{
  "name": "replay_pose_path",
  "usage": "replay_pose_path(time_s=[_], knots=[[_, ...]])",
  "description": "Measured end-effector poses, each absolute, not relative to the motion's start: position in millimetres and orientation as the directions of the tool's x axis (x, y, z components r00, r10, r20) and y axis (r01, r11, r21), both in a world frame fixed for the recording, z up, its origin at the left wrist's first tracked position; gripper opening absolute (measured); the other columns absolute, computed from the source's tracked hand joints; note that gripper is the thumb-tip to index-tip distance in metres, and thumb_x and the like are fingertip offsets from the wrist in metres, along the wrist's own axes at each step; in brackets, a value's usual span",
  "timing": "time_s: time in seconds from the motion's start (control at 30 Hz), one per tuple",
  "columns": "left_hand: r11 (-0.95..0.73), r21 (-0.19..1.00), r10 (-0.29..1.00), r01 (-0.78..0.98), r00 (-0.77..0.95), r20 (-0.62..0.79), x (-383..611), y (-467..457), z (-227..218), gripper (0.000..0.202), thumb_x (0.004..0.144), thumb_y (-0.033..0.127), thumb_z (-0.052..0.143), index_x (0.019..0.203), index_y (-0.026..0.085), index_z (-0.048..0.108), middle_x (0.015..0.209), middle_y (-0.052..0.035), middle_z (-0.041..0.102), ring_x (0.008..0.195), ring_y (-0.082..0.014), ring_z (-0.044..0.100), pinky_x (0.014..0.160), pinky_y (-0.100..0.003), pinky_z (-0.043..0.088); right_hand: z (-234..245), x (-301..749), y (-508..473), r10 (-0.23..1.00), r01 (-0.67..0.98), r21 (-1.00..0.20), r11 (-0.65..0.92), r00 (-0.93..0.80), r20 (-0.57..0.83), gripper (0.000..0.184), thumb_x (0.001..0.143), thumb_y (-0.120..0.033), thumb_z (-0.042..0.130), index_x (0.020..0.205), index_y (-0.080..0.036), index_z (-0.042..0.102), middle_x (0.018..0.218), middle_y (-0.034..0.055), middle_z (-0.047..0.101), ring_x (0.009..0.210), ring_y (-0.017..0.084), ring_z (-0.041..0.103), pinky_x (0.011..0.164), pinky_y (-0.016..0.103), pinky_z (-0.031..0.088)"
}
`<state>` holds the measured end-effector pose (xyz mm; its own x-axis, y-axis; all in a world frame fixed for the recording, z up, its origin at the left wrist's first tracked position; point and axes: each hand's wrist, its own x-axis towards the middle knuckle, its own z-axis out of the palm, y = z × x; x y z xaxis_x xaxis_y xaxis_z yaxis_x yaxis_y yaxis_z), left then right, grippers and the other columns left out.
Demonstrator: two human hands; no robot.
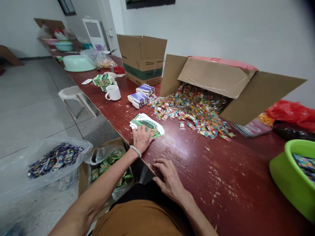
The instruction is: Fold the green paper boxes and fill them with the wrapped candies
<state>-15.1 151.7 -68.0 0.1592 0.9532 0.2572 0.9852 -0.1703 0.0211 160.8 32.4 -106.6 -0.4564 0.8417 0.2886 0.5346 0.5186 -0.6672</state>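
My left hand (pixel 142 139) lies on a flattened green and white printed carton (pixel 150 126) on the red table, fingers spread over its near part. Some of the carton is hidden under that hand. By the table's front edge, my right hand (pixel 168 178) holds nothing; its fingers are loosely bent and apart. Small wrapped candies (pixel 197 111) spill from a cardboard box (pixel 216 75) lying on its side beyond the carton. Two purple and white small boxes (pixel 139 99) stand just behind the carton.
A white mug (pixel 113 92) and green cartons (pixel 104 80) stand farther left. Another cardboard box (pixel 142 62) is behind. At right is a lime-green basin (pixel 280 167) with dark packets. Below the edge sit a bag of dark packets (pixel 56 160), a box of green packets (pixel 110 167) and a stool (pixel 73 95).
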Motion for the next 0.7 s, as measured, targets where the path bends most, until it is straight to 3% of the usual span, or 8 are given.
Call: replay_pose_path(time_s=[0.2,0.33,0.53,0.6,0.7], knots=[[-0.161,0.067,0.957,0.985,0.139,0.256,-16.2,153.4,-68.3,0.040,0.084,0.044,0.063,0.114,0.017,0.058,0.112,-0.0163,0.054,0.104,-0.0349,0.045,0.084,-0.044,0.034,-107.5,160.1,32.9,0.841,0.542,-0.658,0.523,-0.452,0.297,0.041,0.078,-0.015,0.066,0.117,-0.023,0.056,0.124,0.0088,0.057,0.112,0.025,0.052,0.095,0.043,0.045],[-0.162,0.123,0.958,0.979,0.126,0.258,-17.9,157.0,-68.4,0.036,0.082,0.042,0.065,0.107,0.017,0.060,0.111,-0.0167,0.054,0.106,-0.0365,0.044,0.086,-0.046,0.033,-106.4,159.4,33.2,0.851,0.550,-0.664,0.507,-0.443,0.282,0.043,0.076,-0.013,0.067,0.116,-0.024,0.057,0.124,0.0087,0.057,0.111,0.025,0.052,0.095,0.043,0.045],[-0.150,0.299,0.962,0.942,0.069,0.266,-18.6,158.5,-61.2,0.035,0.077,0.035,0.070,0.102,0.016,0.057,0.112,-0.0181,0.055,0.111,-0.0381,0.044,0.090,-0.047,0.032,-105.6,156.9,33.4,0.862,0.523,-0.707,0.476,-0.436,0.257,0.044,0.073,-0.009,0.067,0.113,-0.025,0.060,0.123,0.0079,0.058,0.112,0.027,0.052,0.097,0.045,0.043],[-0.151,0.393,0.968,0.907,0.055,0.246,-18.9,155.1,-57.7,0.025,0.079,0.032,0.066,0.098,0.019,0.056,0.102,-0.0130,0.058,0.106,-0.0344,0.049,0.087,-0.043,0.034,-108.4,156.1,36.4,0.895,0.456,-0.791,0.408,-0.370,0.249,0.041,0.074,-0.012,0.066,0.113,-0.024,0.059,0.118,0.0073,0.061,0.108,0.025,0.055,0.095,0.042,0.044],[-0.141,0.562,0.982,0.815,0.046,0.181,-16.9,142.2,-55.5,0.013,0.084,0.032,0.058,0.089,0.022,0.051,0.079,-0.0027,0.058,0.083,-0.0252,0.057,0.076,-0.035,0.040,-110.1,157.5,46.3,0.993,0.213,-0.971,0.110,-0.066,0.098,0.047,0.082,-0.028,0.063,0.126,-0.021,0.048,0.113,0.0086,0.061,0.091,0.019,0.061,0.081,0.034,0.051]])
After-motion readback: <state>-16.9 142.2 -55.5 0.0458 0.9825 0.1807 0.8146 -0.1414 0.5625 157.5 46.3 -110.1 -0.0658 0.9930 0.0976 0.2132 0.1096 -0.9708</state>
